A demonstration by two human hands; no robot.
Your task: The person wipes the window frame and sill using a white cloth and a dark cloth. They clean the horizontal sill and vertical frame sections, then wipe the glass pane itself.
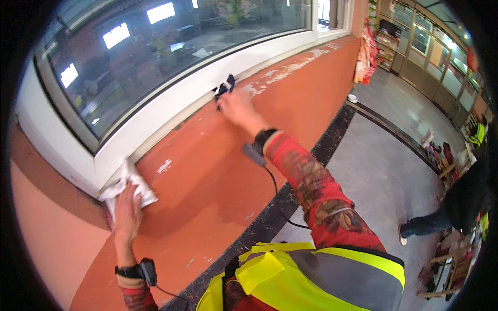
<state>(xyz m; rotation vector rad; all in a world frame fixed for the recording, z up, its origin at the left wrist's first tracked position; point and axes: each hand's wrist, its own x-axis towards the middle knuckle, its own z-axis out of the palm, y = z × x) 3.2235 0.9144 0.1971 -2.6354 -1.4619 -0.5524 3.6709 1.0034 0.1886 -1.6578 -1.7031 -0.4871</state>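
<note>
My left hand [127,212] presses a white cloth [130,174] against the lower left corner of the white window frame [155,122], where it meets the orange wall. The fingers lie over the cloth, and part of it bunches out on both sides. Farther right along the frame's bottom edge, my right hand [239,108] is closed on a black-and-white cloth [228,84]. That cloth touches the joint between frame and wall; its lower part is hidden by my fingers. Above both hands is the window glass [171,57], reflecting bright lights.
White patches of peeled paint [282,71] mark the orange wall [207,160]. A black border [270,217] runs along its base beside the grey floor [358,155]. A cable [275,186] hangs from my right wrist. On the right, a person [436,217] stands near wooden stools [443,269].
</note>
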